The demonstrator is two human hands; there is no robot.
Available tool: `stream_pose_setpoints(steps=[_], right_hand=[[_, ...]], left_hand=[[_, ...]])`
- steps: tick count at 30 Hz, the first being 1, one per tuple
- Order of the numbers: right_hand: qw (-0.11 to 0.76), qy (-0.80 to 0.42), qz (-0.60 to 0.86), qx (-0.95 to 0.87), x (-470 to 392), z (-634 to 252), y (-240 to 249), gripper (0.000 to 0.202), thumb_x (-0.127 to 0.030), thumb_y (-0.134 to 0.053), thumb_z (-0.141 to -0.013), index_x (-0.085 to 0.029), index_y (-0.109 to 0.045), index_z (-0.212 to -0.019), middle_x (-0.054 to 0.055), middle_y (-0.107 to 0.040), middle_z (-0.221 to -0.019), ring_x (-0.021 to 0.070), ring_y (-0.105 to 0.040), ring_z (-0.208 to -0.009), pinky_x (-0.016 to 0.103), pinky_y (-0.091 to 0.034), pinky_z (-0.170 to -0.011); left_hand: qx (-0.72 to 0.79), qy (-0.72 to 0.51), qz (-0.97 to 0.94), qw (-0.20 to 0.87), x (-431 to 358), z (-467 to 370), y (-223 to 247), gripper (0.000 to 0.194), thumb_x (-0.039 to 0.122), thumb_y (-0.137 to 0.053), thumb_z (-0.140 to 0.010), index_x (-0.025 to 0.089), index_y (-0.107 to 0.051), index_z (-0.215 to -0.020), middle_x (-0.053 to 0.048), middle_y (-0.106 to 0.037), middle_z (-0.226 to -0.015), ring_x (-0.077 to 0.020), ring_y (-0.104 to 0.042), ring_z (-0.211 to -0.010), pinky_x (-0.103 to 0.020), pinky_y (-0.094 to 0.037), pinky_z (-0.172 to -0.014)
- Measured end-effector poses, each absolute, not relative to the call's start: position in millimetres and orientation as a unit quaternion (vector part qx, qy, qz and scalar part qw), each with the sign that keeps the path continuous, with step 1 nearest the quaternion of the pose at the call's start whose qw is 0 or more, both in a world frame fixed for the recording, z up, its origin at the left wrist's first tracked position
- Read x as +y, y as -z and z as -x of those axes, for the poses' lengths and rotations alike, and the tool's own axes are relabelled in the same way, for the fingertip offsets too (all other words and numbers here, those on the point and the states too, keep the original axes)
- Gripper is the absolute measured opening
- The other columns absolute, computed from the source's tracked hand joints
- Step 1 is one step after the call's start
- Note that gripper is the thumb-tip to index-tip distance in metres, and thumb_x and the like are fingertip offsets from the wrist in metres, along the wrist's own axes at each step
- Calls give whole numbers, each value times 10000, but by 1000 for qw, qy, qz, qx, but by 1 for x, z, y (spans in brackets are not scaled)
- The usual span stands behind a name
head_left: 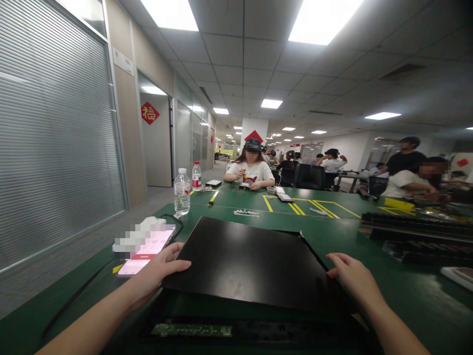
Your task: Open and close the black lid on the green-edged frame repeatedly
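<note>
A large flat black panel point(244, 259), smooth and slightly glossy like a screen, lies before me over the green table. My left hand point(162, 268) grips its left edge, thumb on top and fingers partly hidden behind the side. At the right edge is my right hand point(353, 276), thumb against the rim and index finger extended beside it. Below the panel's near edge runs a dark strip bearing a narrow green circuit board point(192, 330). A small torn-looking bit sticks up at the panel's far right corner.
Left of the panel lie a lit phone point(148, 251), a white object point(142, 231) and a black cable point(77, 296). Two bottles, one clear point(182, 192) and one red-capped point(196, 176), stand farther off. Dark parts point(410, 227) lie right. A person point(254, 170) sits opposite.
</note>
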State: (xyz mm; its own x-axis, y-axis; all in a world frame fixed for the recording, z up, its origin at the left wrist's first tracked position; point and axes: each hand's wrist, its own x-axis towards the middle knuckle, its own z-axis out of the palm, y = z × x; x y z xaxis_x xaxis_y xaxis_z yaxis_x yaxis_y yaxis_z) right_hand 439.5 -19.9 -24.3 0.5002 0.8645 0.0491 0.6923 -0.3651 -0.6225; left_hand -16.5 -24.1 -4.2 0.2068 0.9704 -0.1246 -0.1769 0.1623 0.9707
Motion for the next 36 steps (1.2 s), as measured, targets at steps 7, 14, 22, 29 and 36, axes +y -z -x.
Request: stream_pose_setpoints(steps=[7,14,22,29,36], right_hand=[[270,-113,816,-498,-24,-432,20,439,-504,-368,-753,-238,-666,-935,35,-693,-693,216,-618,-702,293,-399,-606],[247,-96,815,-516,-26,-427,18,420,-498,-363,-766,-249,-672,-905,32,-690,-701,218,-618,-710,295,-401,-604],[244,-96,817,-515,-24,-428,21,424,-505,-359,-767,-251,-668,-910,32,-691,-705,220,-620,-707,293,-400,-590],[245,-100,818,-511,-25,-427,21,424,-513,-382,-751,-249,-675,-907,34,-692,-697,216,-621,-694,286,-398,-572],[246,-95,817,-513,-24,-426,22,403,-500,-402,-740,-242,-684,-869,35,-688,-677,208,-618,-669,283,-394,-558]], left_hand=[[423,-451,-460,638,-25,16,2,392,218,-740,-593,181,-561,-940,-80,-709,-957,-285,-660,-905,-372,-496,-777],[414,-454,-455,644,-23,16,7,467,181,-727,-628,152,-527,-1049,-102,-709,-987,-280,-659,-919,-361,-501,-779],[385,-440,-459,669,-22,20,9,664,167,-725,-653,139,-441,-1252,-133,-680,-1086,-290,-644,-967,-381,-497,-830],[407,-455,-455,648,-22,21,9,694,170,-735,-620,155,-455,-1255,-128,-653,-1145,-294,-624,-1008,-365,-504,-831],[419,-450,-453,646,-27,16,2,670,173,-725,-605,156,-500,-1236,-120,-672,-1113,-292,-630,-995,-369,-495,-844]])
